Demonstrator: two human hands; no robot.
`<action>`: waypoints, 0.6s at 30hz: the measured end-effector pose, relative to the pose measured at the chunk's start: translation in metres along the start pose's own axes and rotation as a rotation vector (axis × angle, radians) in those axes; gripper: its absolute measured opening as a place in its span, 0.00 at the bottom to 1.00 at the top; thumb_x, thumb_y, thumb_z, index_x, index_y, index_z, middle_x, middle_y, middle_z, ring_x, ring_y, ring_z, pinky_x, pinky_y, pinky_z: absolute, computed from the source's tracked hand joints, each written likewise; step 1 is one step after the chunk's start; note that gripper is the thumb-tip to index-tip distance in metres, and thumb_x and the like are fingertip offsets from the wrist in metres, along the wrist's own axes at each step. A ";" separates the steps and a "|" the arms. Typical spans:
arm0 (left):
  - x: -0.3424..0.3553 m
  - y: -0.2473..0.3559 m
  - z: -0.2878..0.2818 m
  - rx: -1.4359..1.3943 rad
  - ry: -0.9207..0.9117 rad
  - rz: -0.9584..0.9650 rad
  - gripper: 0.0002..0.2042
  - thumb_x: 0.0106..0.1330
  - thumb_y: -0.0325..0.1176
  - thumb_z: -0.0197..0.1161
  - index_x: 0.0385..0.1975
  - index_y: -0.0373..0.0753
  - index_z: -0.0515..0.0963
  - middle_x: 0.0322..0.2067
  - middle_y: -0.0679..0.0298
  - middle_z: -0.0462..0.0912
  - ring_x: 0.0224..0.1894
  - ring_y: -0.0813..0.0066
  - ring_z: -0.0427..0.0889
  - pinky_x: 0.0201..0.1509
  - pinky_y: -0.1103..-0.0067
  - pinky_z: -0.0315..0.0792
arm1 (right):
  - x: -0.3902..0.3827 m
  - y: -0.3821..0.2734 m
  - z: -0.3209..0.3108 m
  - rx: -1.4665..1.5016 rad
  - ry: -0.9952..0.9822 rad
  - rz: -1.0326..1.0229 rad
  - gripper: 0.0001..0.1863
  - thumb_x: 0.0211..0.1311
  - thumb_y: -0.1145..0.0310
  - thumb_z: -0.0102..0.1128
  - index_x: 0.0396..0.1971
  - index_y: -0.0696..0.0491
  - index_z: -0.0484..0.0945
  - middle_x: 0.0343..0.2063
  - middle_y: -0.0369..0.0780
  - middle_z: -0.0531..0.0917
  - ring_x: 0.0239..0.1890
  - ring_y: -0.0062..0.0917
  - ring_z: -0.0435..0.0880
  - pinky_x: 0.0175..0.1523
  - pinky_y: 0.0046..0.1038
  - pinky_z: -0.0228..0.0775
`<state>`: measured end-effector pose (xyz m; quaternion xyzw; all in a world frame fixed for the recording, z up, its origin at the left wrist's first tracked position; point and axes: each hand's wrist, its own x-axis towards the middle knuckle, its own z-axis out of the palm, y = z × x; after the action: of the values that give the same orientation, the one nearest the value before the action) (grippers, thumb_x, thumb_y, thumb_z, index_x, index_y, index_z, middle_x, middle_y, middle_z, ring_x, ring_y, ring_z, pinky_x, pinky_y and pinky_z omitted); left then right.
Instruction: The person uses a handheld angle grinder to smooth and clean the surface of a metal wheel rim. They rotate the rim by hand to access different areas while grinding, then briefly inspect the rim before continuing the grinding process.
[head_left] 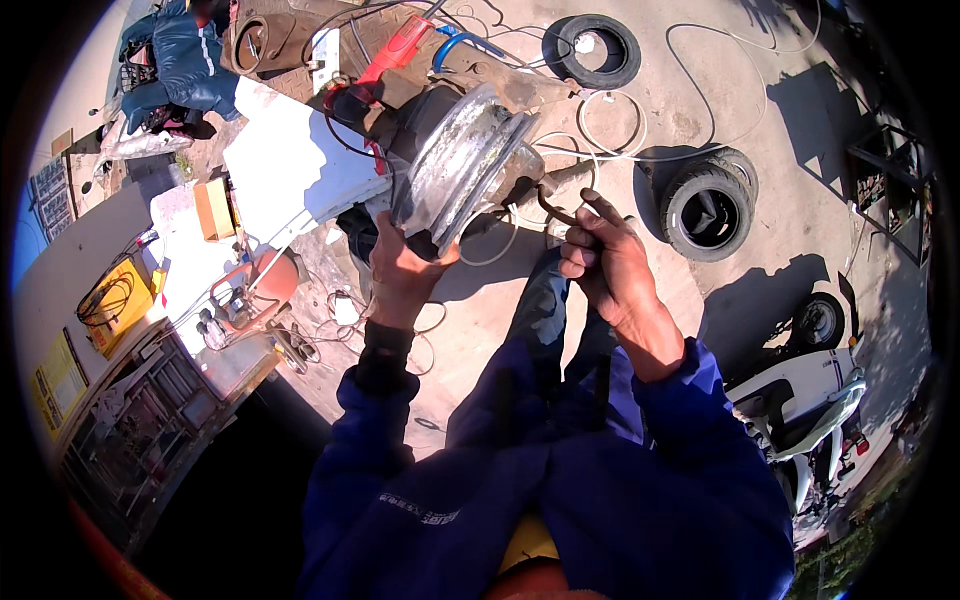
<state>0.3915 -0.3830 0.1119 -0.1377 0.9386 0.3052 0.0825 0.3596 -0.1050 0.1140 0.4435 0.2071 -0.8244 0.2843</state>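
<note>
The left hand is clasping a silver wheel rim while the right hand is pinching a curved dark rod.

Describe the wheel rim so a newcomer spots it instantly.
From the dark-blue jacket at the bottom, follow the left sleeve up to the left hand. The wheel rim is in that hand's grasp. Unlike the black tyres farther right, it is bare, scuffed silver metal.

2 forearms angled forward, left grip clasped, right grip curled
</note>
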 end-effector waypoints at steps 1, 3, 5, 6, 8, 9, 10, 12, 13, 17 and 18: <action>0.000 -0.003 0.002 -0.005 0.010 0.029 0.35 0.55 0.33 0.80 0.58 0.28 0.66 0.47 0.45 0.87 0.49 0.51 0.89 0.52 0.67 0.81 | 0.009 -0.023 -0.002 -0.110 -0.051 -0.165 0.21 0.76 0.75 0.52 0.66 0.57 0.66 0.25 0.32 0.68 0.22 0.16 0.63 0.28 0.23 0.60; 0.002 0.007 -0.002 0.095 0.067 0.130 0.36 0.51 0.41 0.82 0.54 0.30 0.66 0.40 0.44 0.85 0.44 0.44 0.88 0.47 0.62 0.81 | 0.044 -0.075 -0.012 -0.351 -0.028 -0.246 0.13 0.79 0.72 0.47 0.55 0.56 0.77 0.20 0.28 0.65 0.18 0.14 0.59 0.25 0.22 0.58; 0.005 0.010 -0.002 0.137 0.114 0.171 0.37 0.48 0.46 0.83 0.49 0.33 0.67 0.36 0.44 0.84 0.40 0.39 0.86 0.43 0.59 0.81 | 0.112 -0.098 -0.051 -1.206 0.146 -0.651 0.15 0.81 0.64 0.48 0.47 0.58 0.81 0.21 0.39 0.79 0.20 0.25 0.76 0.29 0.31 0.70; 0.005 0.002 -0.002 0.122 0.073 0.157 0.39 0.47 0.48 0.84 0.51 0.33 0.67 0.37 0.44 0.84 0.42 0.40 0.86 0.45 0.60 0.81 | 0.130 -0.105 -0.060 -1.567 0.215 -0.996 0.16 0.81 0.61 0.50 0.46 0.57 0.82 0.25 0.45 0.84 0.27 0.39 0.84 0.39 0.38 0.77; 0.001 -0.007 -0.001 0.114 0.063 0.168 0.41 0.47 0.48 0.84 0.53 0.32 0.67 0.39 0.45 0.84 0.44 0.42 0.86 0.47 0.60 0.80 | 0.152 -0.118 -0.053 -1.528 0.254 -0.755 0.14 0.79 0.62 0.52 0.47 0.54 0.84 0.32 0.47 0.87 0.38 0.47 0.86 0.50 0.42 0.77; -0.001 -0.005 -0.002 0.143 0.043 0.136 0.41 0.47 0.48 0.85 0.54 0.32 0.67 0.39 0.45 0.84 0.44 0.43 0.86 0.47 0.61 0.80 | 0.178 -0.120 -0.067 -1.555 0.238 -0.949 0.13 0.79 0.63 0.53 0.47 0.54 0.84 0.35 0.47 0.86 0.41 0.46 0.86 0.51 0.41 0.77; 0.003 0.003 -0.007 0.177 0.016 0.115 0.41 0.47 0.47 0.85 0.55 0.32 0.67 0.39 0.45 0.85 0.45 0.43 0.87 0.47 0.61 0.80 | 0.218 -0.115 -0.095 -1.559 0.232 -1.145 0.13 0.79 0.63 0.53 0.47 0.54 0.84 0.37 0.48 0.86 0.43 0.46 0.85 0.53 0.41 0.76; 0.003 0.012 -0.011 0.201 -0.013 0.069 0.41 0.47 0.46 0.85 0.55 0.33 0.67 0.40 0.46 0.85 0.45 0.44 0.87 0.48 0.61 0.80 | 0.258 -0.097 -0.117 -1.472 0.205 -1.328 0.12 0.79 0.66 0.53 0.47 0.55 0.84 0.42 0.49 0.85 0.50 0.43 0.84 0.57 0.41 0.73; 0.001 0.011 -0.014 0.191 -0.014 0.052 0.41 0.47 0.45 0.86 0.55 0.33 0.67 0.40 0.46 0.85 0.45 0.44 0.87 0.47 0.61 0.80 | 0.266 -0.088 -0.115 -1.448 0.223 -1.349 0.13 0.80 0.65 0.51 0.49 0.54 0.84 0.43 0.47 0.86 0.49 0.42 0.84 0.57 0.40 0.74; -0.003 0.031 -0.018 0.154 -0.022 -0.021 0.36 0.51 0.42 0.85 0.52 0.35 0.66 0.40 0.48 0.87 0.42 0.47 0.89 0.45 0.63 0.82 | 0.279 -0.062 -0.125 -1.266 0.195 -1.116 0.19 0.85 0.57 0.46 0.51 0.53 0.83 0.44 0.47 0.88 0.45 0.40 0.88 0.54 0.36 0.77; -0.001 0.030 -0.019 0.158 -0.017 -0.007 0.35 0.52 0.41 0.84 0.52 0.35 0.66 0.39 0.48 0.87 0.42 0.49 0.89 0.45 0.64 0.82 | 0.291 -0.055 -0.134 -1.238 0.168 -1.061 0.20 0.85 0.55 0.46 0.50 0.53 0.83 0.44 0.47 0.88 0.45 0.40 0.88 0.54 0.36 0.77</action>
<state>0.3817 -0.3706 0.1434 -0.1314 0.9586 0.2309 0.1024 0.2765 -0.0673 -0.1973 0.1096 0.8274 -0.5498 0.0333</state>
